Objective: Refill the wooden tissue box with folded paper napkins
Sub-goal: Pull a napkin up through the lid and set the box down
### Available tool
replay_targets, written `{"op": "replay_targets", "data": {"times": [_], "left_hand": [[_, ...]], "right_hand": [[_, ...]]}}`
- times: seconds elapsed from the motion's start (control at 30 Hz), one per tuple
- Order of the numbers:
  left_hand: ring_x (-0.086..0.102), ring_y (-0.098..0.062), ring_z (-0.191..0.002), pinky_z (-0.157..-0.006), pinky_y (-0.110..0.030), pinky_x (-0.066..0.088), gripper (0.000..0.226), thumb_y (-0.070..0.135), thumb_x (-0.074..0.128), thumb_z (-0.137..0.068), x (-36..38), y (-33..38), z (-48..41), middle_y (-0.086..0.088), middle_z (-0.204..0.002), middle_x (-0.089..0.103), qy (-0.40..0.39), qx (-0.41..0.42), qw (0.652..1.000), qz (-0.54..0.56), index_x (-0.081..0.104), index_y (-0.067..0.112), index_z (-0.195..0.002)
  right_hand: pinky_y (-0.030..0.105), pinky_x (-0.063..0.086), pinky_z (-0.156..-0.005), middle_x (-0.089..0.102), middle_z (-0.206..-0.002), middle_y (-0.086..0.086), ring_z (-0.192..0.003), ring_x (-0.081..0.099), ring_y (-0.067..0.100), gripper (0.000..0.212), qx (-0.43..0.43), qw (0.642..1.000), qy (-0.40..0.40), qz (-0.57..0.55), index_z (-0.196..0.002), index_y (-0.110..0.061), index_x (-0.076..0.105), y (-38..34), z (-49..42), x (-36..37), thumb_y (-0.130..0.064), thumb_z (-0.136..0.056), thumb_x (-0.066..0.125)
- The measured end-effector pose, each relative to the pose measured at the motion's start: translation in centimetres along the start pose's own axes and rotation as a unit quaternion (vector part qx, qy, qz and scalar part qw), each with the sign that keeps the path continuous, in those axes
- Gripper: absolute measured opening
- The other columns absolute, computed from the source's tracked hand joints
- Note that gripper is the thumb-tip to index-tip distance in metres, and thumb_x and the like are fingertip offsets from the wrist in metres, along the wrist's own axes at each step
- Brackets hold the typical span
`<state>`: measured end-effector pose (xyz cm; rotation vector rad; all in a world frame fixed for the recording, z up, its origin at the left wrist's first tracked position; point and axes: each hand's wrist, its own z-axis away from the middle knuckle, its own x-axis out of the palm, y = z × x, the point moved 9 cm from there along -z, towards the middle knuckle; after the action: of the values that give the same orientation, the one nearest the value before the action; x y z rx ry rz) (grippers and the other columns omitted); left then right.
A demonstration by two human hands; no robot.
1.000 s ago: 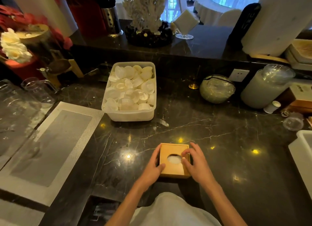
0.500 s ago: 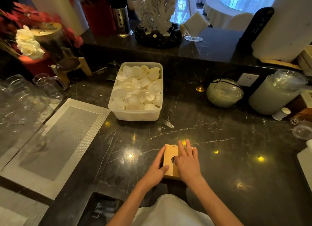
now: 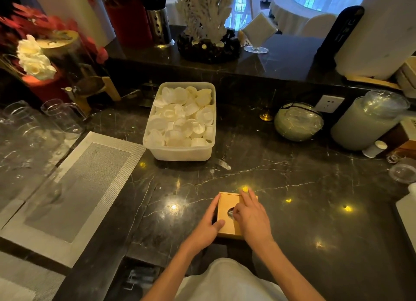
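A small square wooden tissue box (image 3: 226, 202) sits on the dark marble counter close to me, with a round hole in its lid. My left hand (image 3: 208, 225) grips the box's left side, thumb on the lid. My right hand (image 3: 252, 217) lies flat over the right half of the lid, fingers stretched toward the far edge, thumb at the hole. A bit of white paper shows in the hole (image 3: 230, 213). No loose napkins are visible near the box.
A plastic tub (image 3: 180, 153) of small white cups stands behind the box. A grey woven mat (image 3: 74, 188) lies left, glass pitchers (image 3: 60, 117) beyond it. At the right are a wrapped bowl (image 3: 298, 121), a frosted jar (image 3: 364, 122) and a white container edge (image 3: 407, 210).
My right hand moved from the box's right side onto the lid, covering most of the hole. My left hand kept its hold. The view shifted slightly.
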<state>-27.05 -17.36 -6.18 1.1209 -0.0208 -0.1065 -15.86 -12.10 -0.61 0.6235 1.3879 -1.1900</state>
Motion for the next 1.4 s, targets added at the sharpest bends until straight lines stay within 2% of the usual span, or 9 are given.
{"op": "replay_targets", "data": {"times": [0.2,0.33,0.4,0.53,0.7,0.83,0.9,1.03,1.4], "left_hand": [[0.027,-0.018,-0.143,-0.117,-0.05,0.032,0.077,0.014,0.051,-0.099,0.1,0.4,0.4,0.006,-0.159,0.019,-0.011,-0.011,0.999,-0.051,0.011,0.053,-0.15],[0.011,-0.021,-0.149,-0.122,-0.048,0.019,0.063,0.011,0.053,-0.098,0.0,1.8,0.2,0.006,-0.162,0.007,0.015,0.017,0.989,-0.145,0.031,0.053,-0.14],[0.005,-0.022,-0.15,-0.122,-0.051,0.015,0.052,0.015,0.056,-0.097,-0.1,2.6,0.0,0.008,-0.162,0.005,0.024,0.032,0.984,-0.174,0.043,0.056,-0.127],[0.001,-0.016,-0.15,-0.12,-0.053,0.015,0.018,0.034,0.063,-0.093,0.3,3.5,-0.5,0.008,-0.164,0.006,0.023,0.054,0.976,-0.209,0.064,0.043,-0.108],[0.003,-0.024,-0.151,-0.121,-0.051,0.016,0.005,0.025,0.062,-0.092,0.2,4.1,-1.5,0.001,-0.163,0.012,0.038,0.039,0.975,-0.217,0.066,0.024,-0.093],[0.004,-0.02,-0.151,-0.12,-0.053,0.015,0.007,0.024,0.059,-0.095,0.1,5.8,-2.0,0.004,-0.163,0.013,0.044,0.062,0.977,-0.2,0.065,0.025,-0.094],[0.004,-0.02,-0.151,-0.12,-0.055,0.015,0.008,0.027,0.058,-0.096,0.2,6.4,-2.3,0.006,-0.164,0.012,0.04,0.06,0.978,-0.198,0.065,0.028,-0.096],[0.005,-0.022,-0.151,-0.119,-0.055,0.015,0.01,0.031,0.057,-0.096,-0.1,6.1,-2.6,0.004,-0.163,0.014,0.037,0.041,0.977,-0.206,0.066,0.027,-0.099],[0.02,-0.023,-0.147,-0.12,-0.052,0.023,0.014,0.03,0.053,-0.099,-0.1,5.0,-3.0,0.001,-0.159,0.023,0.022,0.021,0.979,-0.202,0.062,0.025,-0.09]], "right_hand": [[0.023,0.016,-0.114,0.037,-0.152,-0.013,-0.149,0.009,0.003,0.009,-0.046,0.991,0.037,-0.123,-0.094,-0.035,0.063,2.6,1.9,-0.6,-0.027,-0.092,0.065],[-0.005,0.021,-0.099,0.028,-0.146,-0.024,-0.133,0.008,-0.028,0.011,-0.053,0.978,0.068,-0.192,-0.094,-0.035,0.063,4.1,3.4,-0.8,-0.025,-0.092,0.064],[-0.008,0.025,-0.09,0.028,-0.147,-0.023,-0.129,0.011,-0.032,0.007,-0.034,0.974,0.078,-0.21,-0.097,-0.033,0.065,4.6,3.8,-0.4,-0.027,-0.093,0.063],[-0.002,0.028,-0.09,0.028,-0.147,-0.025,-0.129,0.014,-0.031,0.009,-0.013,0.967,0.084,-0.238,-0.097,-0.036,0.064,5.1,3.8,0.3,-0.028,-0.093,0.062],[0.008,0.021,-0.103,0.025,-0.151,-0.022,-0.134,0.007,-0.027,0.007,-0.015,0.957,0.087,-0.275,-0.095,-0.034,0.062,5.1,2.4,-0.5,-0.027,-0.095,0.06],[0.043,0.008,-0.119,0.014,-0.162,-0.01,-0.15,-0.005,0.008,0.005,0.012,0.944,0.014,-0.329,-0.095,-0.038,0.063,5.3,0.8,-0.5,-0.039,-0.09,0.065],[0.049,0.003,-0.119,0.01,-0.164,-0.009,-0.151,-0.011,0.014,0.014,0.013,0.952,-0.026,-0.306,-0.1,-0.04,0.066,5.3,0.2,-0.4,-0.046,-0.087,0.067],[0.052,0.001,-0.12,0.016,-0.164,-0.005,-0.152,-0.008,0.019,0.001,0.035,0.948,-0.076,-0.307,-0.088,-0.042,0.067,5.5,-0.6,-0.1,-0.041,-0.089,0.067],[0.053,0.0,-0.12,0.021,-0.162,-0.004,-0.152,-0.006,0.021,0.014,0.048,0.934,-0.119,-0.333,-0.089,-0.037,0.071,6.2,-0.9,0.1,-0.038,-0.095,0.058]]}}
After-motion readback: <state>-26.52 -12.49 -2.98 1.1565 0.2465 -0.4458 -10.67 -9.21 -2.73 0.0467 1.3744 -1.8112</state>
